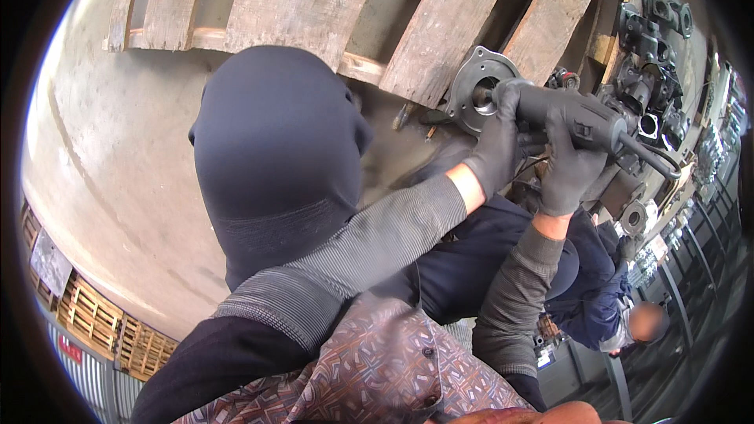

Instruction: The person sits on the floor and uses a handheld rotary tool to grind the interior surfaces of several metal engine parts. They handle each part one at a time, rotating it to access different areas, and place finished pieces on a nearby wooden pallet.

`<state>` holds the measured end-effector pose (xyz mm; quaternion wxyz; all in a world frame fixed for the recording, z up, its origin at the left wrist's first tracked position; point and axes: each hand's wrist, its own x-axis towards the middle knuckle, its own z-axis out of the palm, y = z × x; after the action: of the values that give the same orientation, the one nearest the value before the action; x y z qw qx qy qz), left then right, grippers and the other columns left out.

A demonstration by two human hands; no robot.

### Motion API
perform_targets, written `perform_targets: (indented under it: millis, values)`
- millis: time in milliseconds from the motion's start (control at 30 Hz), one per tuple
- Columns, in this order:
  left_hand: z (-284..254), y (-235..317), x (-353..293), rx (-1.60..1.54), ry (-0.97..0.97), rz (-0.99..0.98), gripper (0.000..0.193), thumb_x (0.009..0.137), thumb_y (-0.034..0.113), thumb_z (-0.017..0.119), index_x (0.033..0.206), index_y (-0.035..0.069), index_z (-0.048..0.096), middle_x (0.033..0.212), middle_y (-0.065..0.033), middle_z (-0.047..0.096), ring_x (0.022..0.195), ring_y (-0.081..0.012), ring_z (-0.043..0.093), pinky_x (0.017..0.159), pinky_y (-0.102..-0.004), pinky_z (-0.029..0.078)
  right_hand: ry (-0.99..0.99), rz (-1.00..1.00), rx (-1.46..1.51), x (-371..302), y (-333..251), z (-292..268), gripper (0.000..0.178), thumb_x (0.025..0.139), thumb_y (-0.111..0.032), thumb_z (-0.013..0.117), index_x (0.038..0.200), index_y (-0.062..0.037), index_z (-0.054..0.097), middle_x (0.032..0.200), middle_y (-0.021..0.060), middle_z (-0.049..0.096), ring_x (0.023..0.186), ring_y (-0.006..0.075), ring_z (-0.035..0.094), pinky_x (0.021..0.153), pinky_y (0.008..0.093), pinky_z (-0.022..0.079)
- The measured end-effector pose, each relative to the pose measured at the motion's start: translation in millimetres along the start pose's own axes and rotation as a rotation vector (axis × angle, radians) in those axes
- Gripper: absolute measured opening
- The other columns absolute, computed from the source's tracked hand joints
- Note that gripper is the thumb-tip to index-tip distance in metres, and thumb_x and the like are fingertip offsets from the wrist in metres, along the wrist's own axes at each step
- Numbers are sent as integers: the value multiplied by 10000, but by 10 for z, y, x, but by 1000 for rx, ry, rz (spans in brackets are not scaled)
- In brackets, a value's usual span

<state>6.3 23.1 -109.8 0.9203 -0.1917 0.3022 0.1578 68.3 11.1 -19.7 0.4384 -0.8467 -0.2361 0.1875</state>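
Note:
A black and grey electric grinder (601,122), long and round-bodied, lies across both my gloved hands. My left hand (496,145) is closed around its front end. Farther back, near the switch and the cord, my right hand (573,163) grips the body from below. The tool's tip reaches into the round bore of a grey metal casting (462,93) with a flat flange and bolt holes. Whether the tip touches the bore wall I cannot tell. The casting sits at the edge of a wooden pallet.
Slats of the wooden pallet (440,20) run along the far side. Several metal castings (648,82) lie at the right. The grinder's cord (652,159) loops off rightward. My dark-clad knee (275,141) rises at left. Another person (593,310) is at work at lower right.

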Motion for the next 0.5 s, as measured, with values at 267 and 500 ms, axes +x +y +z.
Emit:
perform_targets:
  millis: [267, 500]
  values:
    - [112, -61, -61, 1, 1, 35, 722, 1019, 733, 453, 1441, 153, 530, 1294, -147, 643, 1074, -277, 715, 879, -405, 624, -1, -73, 73, 4, -42, -81, 617, 854, 33, 828, 1394, 60, 531, 1289, 150, 674, 1175, 221, 658, 1049, 365, 535]
    - [59, 36, -106, 82, 16, -8, 894, 962, 798, 490, 1480, 69, 471, 1300, -169, 632, 1109, -287, 711, 893, -390, 604, 1, 17, -4, -52, -64, -51, 619, 858, 33, 825, 1387, 70, 506, 1280, 170, 672, 1174, 236, 660, 1069, 373, 521]
